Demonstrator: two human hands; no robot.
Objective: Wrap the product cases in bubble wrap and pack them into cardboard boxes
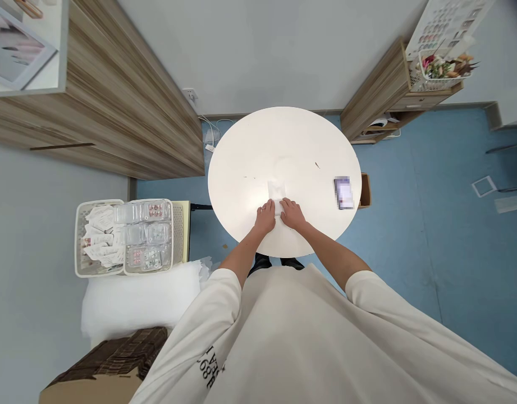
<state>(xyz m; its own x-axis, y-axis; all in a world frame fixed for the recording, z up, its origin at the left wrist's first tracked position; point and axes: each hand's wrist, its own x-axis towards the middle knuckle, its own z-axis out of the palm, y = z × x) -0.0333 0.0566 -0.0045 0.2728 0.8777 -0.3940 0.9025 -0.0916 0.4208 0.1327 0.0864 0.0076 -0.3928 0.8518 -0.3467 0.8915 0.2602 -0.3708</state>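
A small, thin white sheet [277, 189] lies on the white oval table [245, 151], close to the front edge. It looks soft, like packing foam, and its near part seems folded over; whether anything is inside cannot be made out. My left hand [265, 216] grips the sheet's near left side, with the fingers bent and held together. On the near right side, my right hand [292, 213] holds it the same way, fingertips on top. Only a short stretch of the sheet shows between the two hands.
A blurred purple-and-white item [344, 193] rests at the table's right. To the left stand white baskets [78, 241] of clear boxes and packets, a stack of white foam sheets [140, 300] and cardboard [102, 387]. Wooden cabinets [136, 84] flank the table.
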